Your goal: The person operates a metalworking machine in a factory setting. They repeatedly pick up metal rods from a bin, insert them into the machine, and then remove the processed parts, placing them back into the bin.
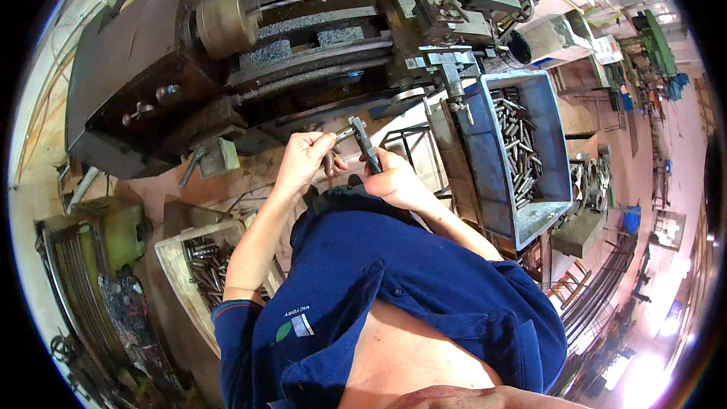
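My left hand (303,160) is closed, its thumb and fingers pinching a short metal pin (345,135). In my right hand (399,180) is a dark, narrow caliper-like tool (365,144), gripped by its lower end. The tool's upper end meets the free end of the pin, and the two appear to touch. Both hands are held in front of my waist, just short of the lathe (303,68). How the fingers sit behind the pin is partly hidden.
The lathe's chuck (224,21) is at the far left, its carriage (435,15) at the far right. A blue crate (556,129) of metal pins stands to my right. At my left is a pale crate (178,273) of metal parts. Machinery lines the right.
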### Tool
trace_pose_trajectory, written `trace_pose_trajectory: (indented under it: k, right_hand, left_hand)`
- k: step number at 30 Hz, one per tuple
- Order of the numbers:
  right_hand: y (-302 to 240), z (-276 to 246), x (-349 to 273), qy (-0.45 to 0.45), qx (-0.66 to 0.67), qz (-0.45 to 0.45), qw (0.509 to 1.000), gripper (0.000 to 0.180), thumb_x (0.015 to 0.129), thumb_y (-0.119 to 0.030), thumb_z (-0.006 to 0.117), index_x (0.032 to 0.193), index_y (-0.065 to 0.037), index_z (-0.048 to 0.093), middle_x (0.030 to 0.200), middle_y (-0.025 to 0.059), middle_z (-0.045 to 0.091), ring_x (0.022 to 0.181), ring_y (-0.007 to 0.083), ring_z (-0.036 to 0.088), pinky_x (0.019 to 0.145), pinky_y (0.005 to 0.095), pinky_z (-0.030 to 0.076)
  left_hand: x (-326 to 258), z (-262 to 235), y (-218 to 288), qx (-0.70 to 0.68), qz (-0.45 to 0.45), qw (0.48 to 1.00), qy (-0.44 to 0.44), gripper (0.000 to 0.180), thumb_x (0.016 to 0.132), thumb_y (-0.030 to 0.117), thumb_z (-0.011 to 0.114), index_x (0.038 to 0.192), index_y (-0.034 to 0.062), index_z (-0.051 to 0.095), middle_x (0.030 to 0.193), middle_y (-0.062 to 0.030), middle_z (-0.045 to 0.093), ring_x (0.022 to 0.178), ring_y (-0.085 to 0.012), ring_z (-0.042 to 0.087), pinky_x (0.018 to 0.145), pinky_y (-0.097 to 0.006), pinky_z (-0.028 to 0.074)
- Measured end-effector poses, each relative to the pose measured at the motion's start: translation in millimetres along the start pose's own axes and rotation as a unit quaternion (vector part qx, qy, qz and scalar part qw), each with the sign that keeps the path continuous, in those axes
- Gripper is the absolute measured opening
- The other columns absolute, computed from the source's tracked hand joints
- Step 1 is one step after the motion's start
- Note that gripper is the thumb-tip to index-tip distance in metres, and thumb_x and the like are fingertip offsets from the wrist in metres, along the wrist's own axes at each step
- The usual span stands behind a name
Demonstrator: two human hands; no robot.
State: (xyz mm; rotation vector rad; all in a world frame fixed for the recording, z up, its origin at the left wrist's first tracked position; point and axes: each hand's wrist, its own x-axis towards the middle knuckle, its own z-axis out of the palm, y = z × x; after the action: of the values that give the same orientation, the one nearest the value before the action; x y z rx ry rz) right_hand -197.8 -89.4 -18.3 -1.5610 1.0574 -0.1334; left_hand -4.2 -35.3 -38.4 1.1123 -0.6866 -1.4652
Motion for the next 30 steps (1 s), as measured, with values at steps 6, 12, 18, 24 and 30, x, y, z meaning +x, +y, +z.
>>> trace_pose_trajectory:
  k: [6,12,18,24,30]
  right_hand:
    - [-5,18,4,-0.006,0.077,0.010,0.997,0.021,0.062,-0.011,0.056,0.080,-0.003,0.049,0.070,0.0018,0.048,0.065,0.0115,0.044,0.057,0.0271,0.035]
    - [-30,16,1,0.015,0.192,0.052,0.980,0.018,0.062,-0.009,0.054,0.078,-0.006,0.045,0.067,-0.0006,0.043,0.060,0.0100,0.040,0.050,0.0263,0.033]
    - [-57,8,25,0.128,0.172,-0.050,0.976,0.021,0.061,-0.011,0.060,0.079,-0.004,0.050,0.066,0.0019,0.048,0.063,0.0116,0.044,0.053,0.0281,0.037]
    - [-61,-2,92,0.157,0.302,-0.089,0.936,0.024,0.063,-0.006,0.059,0.084,-0.006,0.050,0.069,-0.0011,0.046,0.065,0.0100,0.042,0.056,0.0265,0.035]
    - [-65,-26,145,0.151,0.317,-0.118,0.929,0.022,0.063,0.000,0.058,0.081,-0.006,0.046,0.069,-0.0019,0.043,0.063,0.0078,0.039,0.052,0.0242,0.033]
  left_hand:
    - [-3,-18,-4,0.017,-0.038,0.999,0.004,0.033,0.092,0.026,0.049,0.080,-0.0027,0.058,0.060,-0.0102,0.059,0.055,-0.0161,0.060,0.055,-0.026,0.048]
    - [-10,-43,-8,-0.026,-0.006,0.999,0.039,0.033,0.094,0.028,0.048,0.080,-0.0003,0.058,0.051,-0.0064,0.053,0.054,-0.0174,0.061,0.047,-0.025,0.043]
    - [-5,-37,-33,0.031,0.006,0.999,0.015,0.018,0.086,0.009,0.059,0.080,-0.0068,0.064,0.074,-0.0117,0.066,0.064,-0.0129,0.058,0.063,-0.027,0.049]
    - [19,-14,-29,-0.099,-0.036,0.991,-0.084,0.060,0.079,-0.003,0.060,0.133,-0.0003,0.035,0.125,-0.0138,0.048,0.115,-0.0219,0.048,0.093,-0.033,0.043]
    - [67,20,-16,-0.016,-0.026,0.998,-0.062,0.061,0.072,0.001,0.067,0.126,-0.0015,0.040,0.115,-0.0084,0.053,0.110,-0.0194,0.051,0.094,-0.032,0.041]
